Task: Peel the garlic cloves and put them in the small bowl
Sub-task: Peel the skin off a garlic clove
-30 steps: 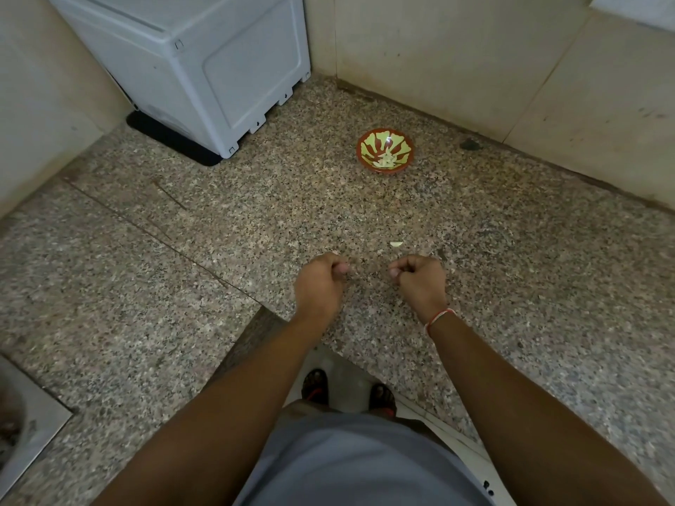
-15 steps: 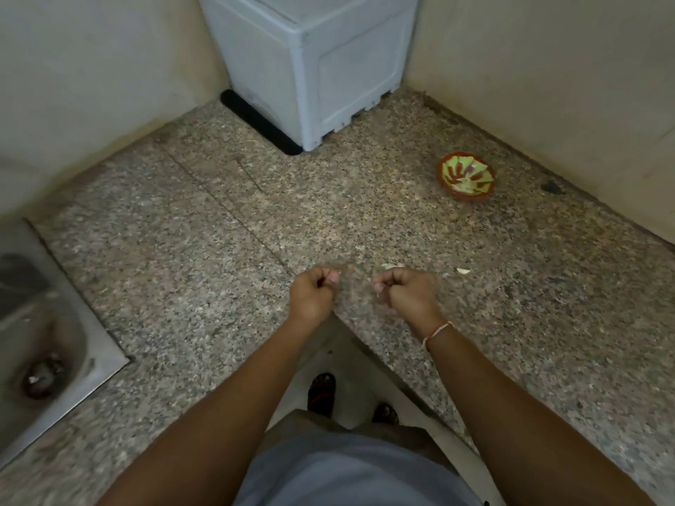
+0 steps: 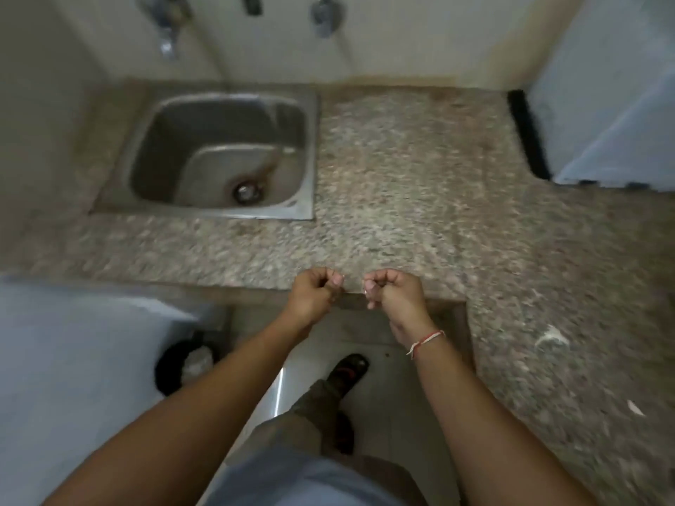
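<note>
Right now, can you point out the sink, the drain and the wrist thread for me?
Sink [image 3: 308, 147]: head view, on its right rim.
Drain [image 3: 247, 191]: head view, on the metal centre at the basin's bottom.
Wrist thread [image 3: 426, 339]: head view, on the band at the right wrist.

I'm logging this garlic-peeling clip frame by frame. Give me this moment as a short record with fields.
setting: granite counter with a steel sink at left, taps on the wall above
left hand: curled shut at the counter's front edge; contents too small to tell
right hand: curled shut beside it, apart from the left; red-and-white thread on the wrist
small bowl: not in view
scraps: pale bits on the counter at right
image: motion-blurred
</note>
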